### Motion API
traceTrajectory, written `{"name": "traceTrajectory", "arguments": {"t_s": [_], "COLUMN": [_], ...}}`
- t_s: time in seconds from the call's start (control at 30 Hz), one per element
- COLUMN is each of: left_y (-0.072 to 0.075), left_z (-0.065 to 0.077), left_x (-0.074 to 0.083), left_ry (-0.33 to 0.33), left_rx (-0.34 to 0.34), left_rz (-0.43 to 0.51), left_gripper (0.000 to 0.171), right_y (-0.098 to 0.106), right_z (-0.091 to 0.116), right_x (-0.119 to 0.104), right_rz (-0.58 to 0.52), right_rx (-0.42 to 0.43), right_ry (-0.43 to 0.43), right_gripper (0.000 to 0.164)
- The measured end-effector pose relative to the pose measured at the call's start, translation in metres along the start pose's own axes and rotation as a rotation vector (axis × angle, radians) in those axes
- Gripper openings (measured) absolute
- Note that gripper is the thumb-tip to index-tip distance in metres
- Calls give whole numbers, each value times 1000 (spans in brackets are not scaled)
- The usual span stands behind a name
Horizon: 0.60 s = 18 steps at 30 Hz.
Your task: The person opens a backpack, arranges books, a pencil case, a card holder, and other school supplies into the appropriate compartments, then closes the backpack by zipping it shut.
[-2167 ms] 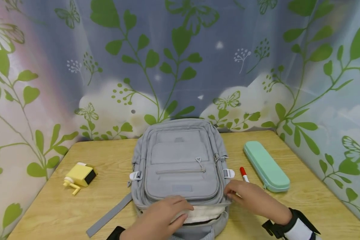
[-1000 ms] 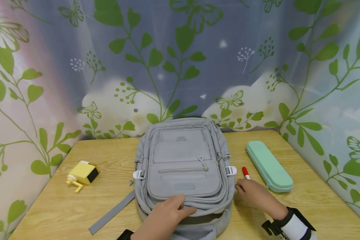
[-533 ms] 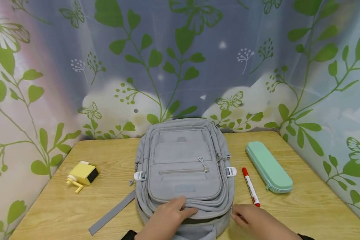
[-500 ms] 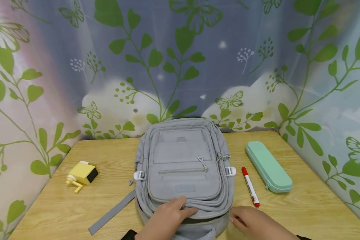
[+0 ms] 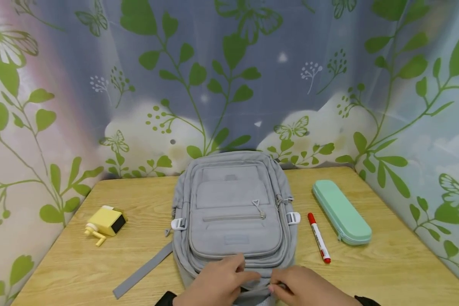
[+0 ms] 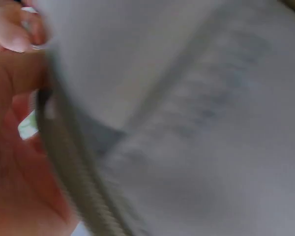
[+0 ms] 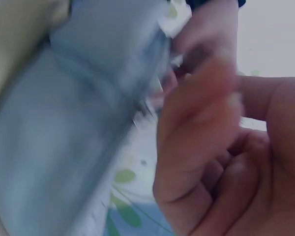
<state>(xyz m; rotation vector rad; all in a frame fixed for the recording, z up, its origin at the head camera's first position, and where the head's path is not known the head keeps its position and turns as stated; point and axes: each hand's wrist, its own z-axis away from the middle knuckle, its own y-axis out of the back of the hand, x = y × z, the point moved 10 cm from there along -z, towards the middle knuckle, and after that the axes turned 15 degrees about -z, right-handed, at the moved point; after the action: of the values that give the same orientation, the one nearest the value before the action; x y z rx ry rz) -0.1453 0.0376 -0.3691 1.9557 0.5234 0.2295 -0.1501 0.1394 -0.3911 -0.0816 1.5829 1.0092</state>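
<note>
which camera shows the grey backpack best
The head view: the grey backpack shows nearly whole, the left hand and right hand covering part of its near end. The left wrist shows blurred fabric and a zip edge; the right wrist, mostly blurred fabric.

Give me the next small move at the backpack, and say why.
Probably draw the right hand along the near edge of the backpack toward the left hand: it seems to pinch that edge, the left hand grips it close by, and a small dark gap shows between them.
</note>
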Motion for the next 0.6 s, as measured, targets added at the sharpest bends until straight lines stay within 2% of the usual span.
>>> {"name": "traceTrajectory", "arguments": {"t_s": [0.1, 0.17, 0.23, 0.33, 0.4, 0.53, 0.6], "left_y": [3, 2, -2, -11, -15, -19, -19], "left_z": [-3, -7, -12, -23, -29, -40, -42], "left_x": [7, 11, 12, 13, 15, 16, 14], "left_ry": [-69, -78, -55, 1, 32, 83, 110], "left_rx": [24, 3, -38, -126, -153, -154, -153], "left_rz": [52, 97, 123, 78, 39, 9, 16], "left_gripper": [40, 37, 29, 24, 24, 21, 23], "right_y": [16, 22, 25, 23, 20, 14, 15], "right_z": [2, 3, 2, 0, -1, 0, 1], "right_x": [-9, -12, -14, -14, -14, -16, -16], "right_rz": [34, 39, 39, 17, 19, 53, 23], "right_rx": [34, 45, 51, 61, 70, 69, 50], "right_ry": [20, 13, 13, 7, 22, 80, 86], "right_gripper": [25, 23, 24, 28, 32, 32, 28]}}
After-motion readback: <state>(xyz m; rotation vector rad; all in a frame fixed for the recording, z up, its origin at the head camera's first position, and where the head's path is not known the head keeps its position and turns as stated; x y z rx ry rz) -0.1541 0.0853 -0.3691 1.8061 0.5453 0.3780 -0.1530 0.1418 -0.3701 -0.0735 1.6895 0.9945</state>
